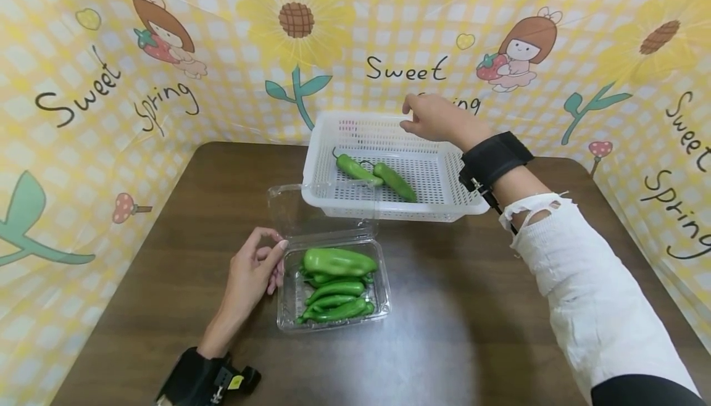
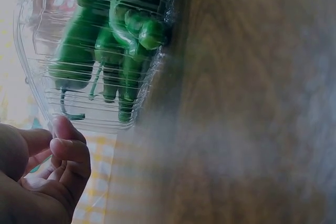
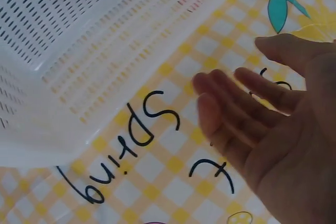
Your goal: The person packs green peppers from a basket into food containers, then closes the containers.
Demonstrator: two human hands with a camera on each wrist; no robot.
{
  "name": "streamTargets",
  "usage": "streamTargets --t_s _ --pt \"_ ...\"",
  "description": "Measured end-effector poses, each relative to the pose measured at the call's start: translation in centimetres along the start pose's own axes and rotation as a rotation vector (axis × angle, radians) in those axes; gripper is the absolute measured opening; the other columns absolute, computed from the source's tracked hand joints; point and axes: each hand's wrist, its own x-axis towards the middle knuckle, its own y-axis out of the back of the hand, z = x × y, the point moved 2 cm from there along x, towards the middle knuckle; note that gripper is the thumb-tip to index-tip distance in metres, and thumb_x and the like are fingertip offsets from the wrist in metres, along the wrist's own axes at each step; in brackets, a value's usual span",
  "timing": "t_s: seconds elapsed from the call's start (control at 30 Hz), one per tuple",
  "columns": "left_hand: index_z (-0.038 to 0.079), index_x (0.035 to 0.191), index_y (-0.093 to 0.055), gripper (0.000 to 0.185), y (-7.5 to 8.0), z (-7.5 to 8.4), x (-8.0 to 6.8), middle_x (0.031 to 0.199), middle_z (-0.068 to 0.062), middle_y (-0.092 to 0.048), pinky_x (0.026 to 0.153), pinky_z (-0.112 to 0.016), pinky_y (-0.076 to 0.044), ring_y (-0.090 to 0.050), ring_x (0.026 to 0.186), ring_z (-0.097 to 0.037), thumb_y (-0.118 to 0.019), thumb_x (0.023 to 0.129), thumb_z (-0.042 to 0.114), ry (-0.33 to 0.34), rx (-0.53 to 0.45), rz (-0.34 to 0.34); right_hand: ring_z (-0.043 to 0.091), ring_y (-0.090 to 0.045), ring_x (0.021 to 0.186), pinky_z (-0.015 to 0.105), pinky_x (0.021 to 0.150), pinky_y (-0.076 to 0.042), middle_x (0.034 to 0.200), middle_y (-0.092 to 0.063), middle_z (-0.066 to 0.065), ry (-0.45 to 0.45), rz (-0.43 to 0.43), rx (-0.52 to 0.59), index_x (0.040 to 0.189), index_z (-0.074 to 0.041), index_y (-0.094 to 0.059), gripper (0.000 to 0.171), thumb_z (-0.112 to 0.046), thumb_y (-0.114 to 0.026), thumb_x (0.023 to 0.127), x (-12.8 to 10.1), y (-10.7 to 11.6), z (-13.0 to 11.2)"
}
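We see our left hand (image 1: 252,273) resting on the brown table (image 1: 478,307), its fingers loosely bent and holding nothing, their tips touching the left wall of the clear plastic box (image 1: 333,289). Just beyond those fingertips, inside the box, lie the green peppers (image 1: 336,282), stacked with their long axes running left to right, across the line of our fingers; the top pepper's blunt end points right. In the left wrist view the stems hang toward our fingers (image 2: 68,148).

Our right hand (image 1: 436,119) hovers above the far rim of the white basket (image 1: 333,199), fingers relaxed and slightly spread, gripping nothing. Below and to the left of those fingers, two peppers (image 1: 374,174) lie on the basket floor, slanting from far left to near right, stems pointing far left.
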Motion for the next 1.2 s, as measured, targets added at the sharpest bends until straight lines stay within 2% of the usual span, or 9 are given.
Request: streamTargets --t_s 0.17,0.37,0.47,0.67,0.87,1.0,1.07,1.2 --pt "0.013 0.112 -0.052 0.021 -0.1 0.0 0.0 0.06 -0.014 -0.059 0.035 -0.034 -0.046 -0.052 0.038 -0.024 -0.057 0.102 0.03 -0.003 0.001 0.002 0.034 -0.062 0.103 0.045 0.091 -0.05 0.118 -0.062 0.023 -0.073 -0.106 0.012 0.137 0.003 -0.045 0.045 -0.027 -0.049 0.104 0.3 -0.7 1.0" --pt "0.011 0.113 -0.052 0.022 0.1 -0.1 -0.5 0.062 -0.015 -0.059 0.035 -0.034 -0.046 -0.053 0.04 -0.027 -0.057 0.102 0.029 0.014 -0.001 0.014 0.034 -0.066 0.099 0.042 0.083 -0.058 0.132 -0.056 0.022 -0.185 -0.273 0.113 0.145 -0.003 -0.037 0.056 -0.034 -0.054 0.102 0.4 -1.9 0.9" --pt "0.012 0.113 -0.052 0.021 0.0 0.0 -0.5 0.063 -0.016 -0.059 0.035 -0.034 -0.047 -0.054 0.04 -0.028 -0.057 0.102 0.029 0.017 0.001 0.015 0.035 -0.066 0.105 0.043 0.086 -0.059 0.135 -0.054 0.023 -0.226 -0.332 0.153 0.147 -0.004 -0.033 0.061 -0.036 -0.058 0.1 0.5 -2.4 1.0" --pt "0.013 0.114 -0.052 0.021 -0.5 0.2 -0.2 0.064 -0.015 -0.06 0.036 -0.034 -0.047 -0.055 0.042 -0.025 -0.056 0.102 0.03 0.004 0.019 -0.005 0.038 -0.063 0.116 0.045 0.09 -0.057 0.139 -0.052 0.024 -0.265 -0.403 0.179 0.148 -0.007 -0.031 0.069 -0.039 -0.064 0.097 0.6 -3.4 1.8" --pt "0.013 0.114 -0.052 0.019 -0.7 0.2 -0.2 0.063 -0.014 -0.059 0.035 -0.034 -0.047 -0.055 0.041 -0.023 -0.056 0.103 0.028 0.002 0.01 -0.003 0.038 -0.062 0.118 0.04 0.084 -0.06 0.145 -0.047 0.019 -0.275 -0.436 0.201 0.147 -0.007 -0.034 0.071 -0.037 -0.07 0.093 1.3 -4.6 1.4" --pt "0.012 0.114 -0.052 0.019 -0.7 0.2 -0.2 0.063 -0.014 -0.059 0.035 -0.034 -0.047 -0.055 0.041 -0.023 -0.055 0.103 0.027 -0.004 0.003 -0.005 0.035 -0.063 0.114 0.039 0.082 -0.059 0.147 -0.046 0.016 -0.302 -0.451 0.188 0.15 -0.009 -0.032 0.076 -0.037 -0.072 0.091 1.5 -5.3 0.9" --pt "0.012 0.114 -0.052 0.019 -0.7 0.2 -0.2 0.063 -0.014 -0.06 0.035 -0.034 -0.047 -0.055 0.042 -0.022 -0.055 0.103 0.027 -0.004 0.0 -0.007 0.034 -0.064 0.111 0.039 0.081 -0.059 0.148 -0.046 0.015 -0.319 -0.469 0.17 0.154 -0.01 -0.025 0.084 -0.04 -0.072 0.091 1.5 -5.7 0.6" --pt "0.012 0.114 -0.052 0.02 -0.8 0.3 -0.2 0.063 -0.014 -0.06 0.035 -0.035 -0.047 -0.055 0.041 -0.021 -0.056 0.102 0.028 0.004 0.002 -0.007 0.03 -0.067 0.102 0.035 0.073 -0.056 0.134 -0.055 0.014 -0.352 -0.524 0.069 0.154 -0.012 -0.024 0.089 -0.047 -0.072 0.088 1.6 -6.8 0.0"
